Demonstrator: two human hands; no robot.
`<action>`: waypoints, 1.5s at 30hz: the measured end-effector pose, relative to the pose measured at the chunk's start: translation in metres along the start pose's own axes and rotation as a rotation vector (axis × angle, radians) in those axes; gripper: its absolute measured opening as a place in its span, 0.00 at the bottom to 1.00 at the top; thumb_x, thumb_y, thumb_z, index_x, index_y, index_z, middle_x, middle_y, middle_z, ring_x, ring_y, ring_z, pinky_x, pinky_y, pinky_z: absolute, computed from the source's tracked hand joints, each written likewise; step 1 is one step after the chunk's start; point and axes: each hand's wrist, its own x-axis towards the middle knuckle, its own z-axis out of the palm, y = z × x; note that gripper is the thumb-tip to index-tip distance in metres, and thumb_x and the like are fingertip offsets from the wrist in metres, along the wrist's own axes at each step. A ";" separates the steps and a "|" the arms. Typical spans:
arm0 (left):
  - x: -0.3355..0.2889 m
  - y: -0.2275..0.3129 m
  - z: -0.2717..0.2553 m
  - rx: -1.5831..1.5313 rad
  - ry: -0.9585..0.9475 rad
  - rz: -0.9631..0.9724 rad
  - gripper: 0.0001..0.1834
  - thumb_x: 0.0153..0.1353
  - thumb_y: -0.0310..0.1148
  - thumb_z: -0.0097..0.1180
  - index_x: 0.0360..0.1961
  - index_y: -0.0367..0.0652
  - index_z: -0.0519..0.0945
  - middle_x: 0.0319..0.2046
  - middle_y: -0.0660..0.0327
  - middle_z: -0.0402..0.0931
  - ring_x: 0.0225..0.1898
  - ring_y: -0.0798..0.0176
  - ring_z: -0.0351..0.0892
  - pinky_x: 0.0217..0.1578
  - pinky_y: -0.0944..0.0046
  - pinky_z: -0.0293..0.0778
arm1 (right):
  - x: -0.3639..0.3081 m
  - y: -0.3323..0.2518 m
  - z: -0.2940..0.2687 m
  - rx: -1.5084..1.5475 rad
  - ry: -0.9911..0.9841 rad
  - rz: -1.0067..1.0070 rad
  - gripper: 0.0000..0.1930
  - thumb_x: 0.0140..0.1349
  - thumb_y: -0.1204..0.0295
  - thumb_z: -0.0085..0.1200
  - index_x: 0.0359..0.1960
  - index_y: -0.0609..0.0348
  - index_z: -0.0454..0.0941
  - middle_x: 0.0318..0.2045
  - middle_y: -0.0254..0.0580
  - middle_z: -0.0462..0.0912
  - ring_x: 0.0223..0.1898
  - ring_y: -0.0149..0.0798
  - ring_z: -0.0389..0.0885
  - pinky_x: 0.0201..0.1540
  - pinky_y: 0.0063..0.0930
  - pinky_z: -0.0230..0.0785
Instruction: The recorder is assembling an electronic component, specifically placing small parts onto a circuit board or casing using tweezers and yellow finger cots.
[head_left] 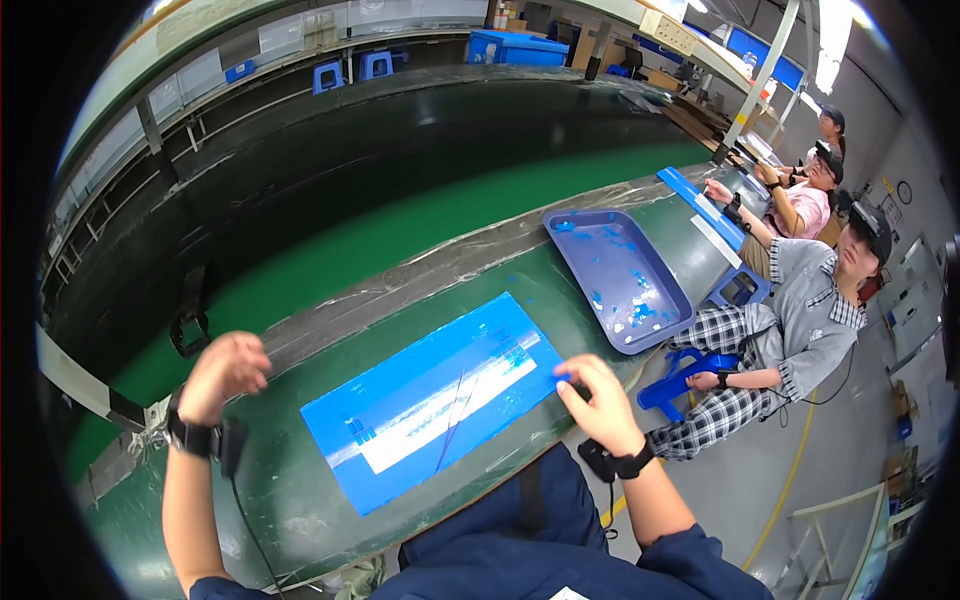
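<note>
A blue rectangular sheet (pixel 350 400) lies on the green tabletop, with a white strip (pixel 400 452) along its middle. Two thin dark strands (pixel 452 425) cross the strip. Small blue pieces (pixel 360 431) sit near its left end, and more blue bits (pixel 515 357) near its right end. Left of the sheet, my left hand (pixel 230 375) is raised with curled fingers; whatever they may hold is hidden. By the sheet's right edge, my right hand (pixel 602 405) pinches a tiny blue piece (pixel 559 372) between thumb and forefinger.
A purple-blue tray (pixel 632 283) with blue and white scraps stands to the right. Beyond it a seated person (pixel 805 285) works at another blue sheet (pixel 700 205); further people sit behind. A blue stool (pixel 690 385) is under the table's right side. A cable (pixel 245 520) hangs from my left wrist.
</note>
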 end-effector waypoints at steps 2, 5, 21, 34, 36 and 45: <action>-0.037 -0.006 0.025 0.015 -0.122 -0.186 0.11 0.55 0.32 0.47 0.38 0.39 0.69 0.28 0.57 0.75 0.25 0.66 0.76 0.25 0.69 0.74 | 0.017 -0.006 -0.006 -0.346 -0.025 -0.133 0.20 0.49 0.67 0.53 0.45 0.60 0.68 0.43 0.48 0.72 0.46 0.49 0.67 0.49 0.37 0.58; -0.061 -0.040 0.038 -0.187 -0.318 -0.318 0.12 0.59 0.33 0.45 0.38 0.35 0.68 0.32 0.51 0.74 0.32 0.59 0.77 0.35 0.65 0.75 | 0.026 0.007 0.004 -0.382 -0.173 -0.122 0.26 0.48 0.64 0.54 0.50 0.61 0.66 0.50 0.51 0.69 0.52 0.50 0.64 0.54 0.38 0.54; -0.082 -0.094 0.019 -0.545 -0.191 -0.302 0.09 0.57 0.32 0.39 0.24 0.38 0.66 0.18 0.55 0.68 0.19 0.58 0.71 0.25 0.54 0.75 | 0.052 -0.035 0.001 -0.457 -0.614 -0.078 0.27 0.54 0.57 0.47 0.52 0.61 0.63 0.47 0.51 0.71 0.46 0.52 0.70 0.49 0.37 0.62; -0.076 -0.094 0.019 -0.690 -0.330 -0.325 0.09 0.58 0.31 0.35 0.26 0.37 0.66 0.24 0.51 0.71 0.28 0.53 0.75 0.35 0.50 0.75 | 0.134 0.027 0.045 -0.704 -0.574 -0.085 0.28 0.62 0.58 0.35 0.59 0.61 0.53 0.61 0.48 0.51 0.63 0.46 0.48 0.62 0.35 0.45; -0.076 -0.093 0.017 -0.687 -0.336 -0.321 0.10 0.58 0.31 0.34 0.28 0.37 0.67 0.24 0.51 0.71 0.28 0.54 0.75 0.35 0.50 0.75 | 0.133 0.033 0.047 -0.705 -0.550 -0.153 0.28 0.61 0.57 0.35 0.59 0.61 0.53 0.61 0.46 0.52 0.62 0.44 0.49 0.61 0.34 0.46; -0.077 -0.096 0.016 -0.644 -0.328 -0.314 0.12 0.59 0.34 0.37 0.32 0.36 0.69 0.26 0.51 0.72 0.28 0.54 0.76 0.34 0.50 0.75 | 0.123 0.037 0.045 -0.700 -0.496 -0.209 0.26 0.60 0.59 0.38 0.57 0.63 0.57 0.59 0.49 0.57 0.61 0.43 0.54 0.60 0.32 0.49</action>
